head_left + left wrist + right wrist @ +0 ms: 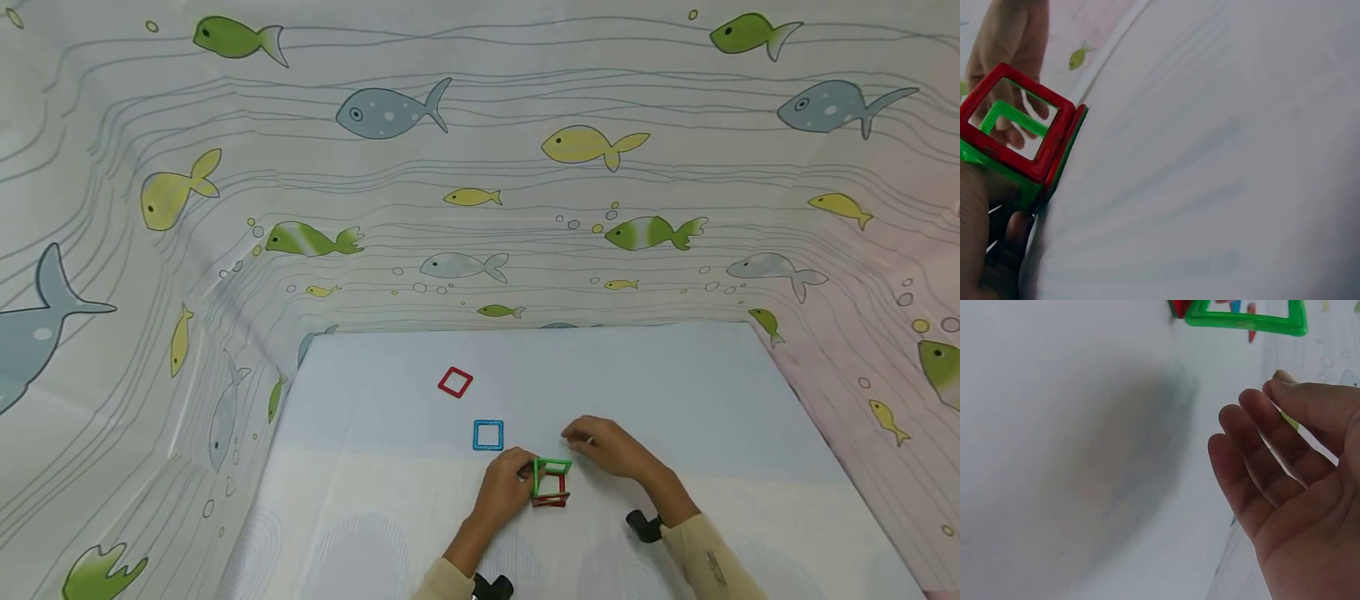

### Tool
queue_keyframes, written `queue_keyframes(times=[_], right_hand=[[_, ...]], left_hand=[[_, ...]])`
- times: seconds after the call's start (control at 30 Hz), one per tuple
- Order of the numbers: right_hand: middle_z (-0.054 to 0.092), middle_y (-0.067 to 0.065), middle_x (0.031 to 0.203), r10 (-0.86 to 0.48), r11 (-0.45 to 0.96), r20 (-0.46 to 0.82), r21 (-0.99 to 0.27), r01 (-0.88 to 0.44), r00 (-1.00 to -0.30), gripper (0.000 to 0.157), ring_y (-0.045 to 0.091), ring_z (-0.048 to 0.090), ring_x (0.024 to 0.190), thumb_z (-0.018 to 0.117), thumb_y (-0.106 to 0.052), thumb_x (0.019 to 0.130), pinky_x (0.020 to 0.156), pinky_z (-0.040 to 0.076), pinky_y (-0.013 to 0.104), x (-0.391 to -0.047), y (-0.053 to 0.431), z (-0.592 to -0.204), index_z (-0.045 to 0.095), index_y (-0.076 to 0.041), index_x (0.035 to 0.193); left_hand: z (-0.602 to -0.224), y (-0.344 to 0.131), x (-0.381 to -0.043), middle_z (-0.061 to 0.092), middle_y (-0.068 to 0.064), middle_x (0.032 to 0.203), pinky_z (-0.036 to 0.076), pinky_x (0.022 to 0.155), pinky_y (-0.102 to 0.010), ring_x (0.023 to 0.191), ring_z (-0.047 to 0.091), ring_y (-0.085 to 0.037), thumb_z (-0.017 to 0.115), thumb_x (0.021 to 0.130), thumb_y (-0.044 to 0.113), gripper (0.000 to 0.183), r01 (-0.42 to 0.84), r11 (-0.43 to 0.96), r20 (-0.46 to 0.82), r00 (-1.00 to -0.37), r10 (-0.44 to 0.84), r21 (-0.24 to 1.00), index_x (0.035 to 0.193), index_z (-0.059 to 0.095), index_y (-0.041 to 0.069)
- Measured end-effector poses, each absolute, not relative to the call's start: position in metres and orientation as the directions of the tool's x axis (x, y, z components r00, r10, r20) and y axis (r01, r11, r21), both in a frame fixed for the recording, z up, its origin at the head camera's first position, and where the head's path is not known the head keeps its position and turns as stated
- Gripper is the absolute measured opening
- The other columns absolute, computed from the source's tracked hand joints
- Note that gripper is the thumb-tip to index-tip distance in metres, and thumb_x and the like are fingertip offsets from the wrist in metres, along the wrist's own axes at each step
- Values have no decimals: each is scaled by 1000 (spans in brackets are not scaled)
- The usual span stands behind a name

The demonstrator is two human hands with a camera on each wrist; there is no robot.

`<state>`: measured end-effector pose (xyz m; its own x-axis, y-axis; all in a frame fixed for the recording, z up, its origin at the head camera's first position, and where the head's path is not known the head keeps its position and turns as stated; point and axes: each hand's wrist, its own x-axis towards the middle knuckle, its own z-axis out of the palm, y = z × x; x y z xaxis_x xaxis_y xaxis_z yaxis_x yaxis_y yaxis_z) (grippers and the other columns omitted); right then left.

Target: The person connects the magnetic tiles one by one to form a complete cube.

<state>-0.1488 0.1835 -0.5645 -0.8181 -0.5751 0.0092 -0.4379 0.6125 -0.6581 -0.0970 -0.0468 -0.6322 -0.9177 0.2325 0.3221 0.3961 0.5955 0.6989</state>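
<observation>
My left hand [504, 487] grips the left side of a small box of magnetic tiles [555, 460], standing on the white tabletop. Green square frames make up its top and left side; red ones show lower down. In the left wrist view a red tile [1057, 142] faces the camera, and the fingers hold the green side below it. To the right of the box, my right hand [611, 446] hovers apart from it, holding nothing. Its fingers are loosely bent in the right wrist view, below a green tile [1247, 322] of the box.
A blue square tile [488, 422] lies flat behind the left hand. Farther back, a red square tile [448, 392] lies turned cornerwise. A fish-patterned sheet [510, 179] surrounds the white table [390, 392] at the back and sides.
</observation>
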Motion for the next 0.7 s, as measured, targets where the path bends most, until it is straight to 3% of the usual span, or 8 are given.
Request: queue_keyframes(times=[0.3,0.7], right_hand=[[71,0,102,-614,598,31,-634,-491,-788,19,12,65,93,64,-14,97,77,54,25,-172,158,-547,71,-4,112],[71,6,109,-665,612,11,-564,-554,-746,22,18,66,101,65,-12,97,87,56,34,-214,124,-533,69,-3,116]], left_hand=[[-633,-48,-98,66,7,84,48,66,-12,77,55,2,77,87,15,8,405,579,328,-914,239,708,94,74,13],[-631,-48,-95,66,7,85,49,67,-13,78,56,2,75,90,16,7,382,548,298,-924,239,744,96,73,13]])
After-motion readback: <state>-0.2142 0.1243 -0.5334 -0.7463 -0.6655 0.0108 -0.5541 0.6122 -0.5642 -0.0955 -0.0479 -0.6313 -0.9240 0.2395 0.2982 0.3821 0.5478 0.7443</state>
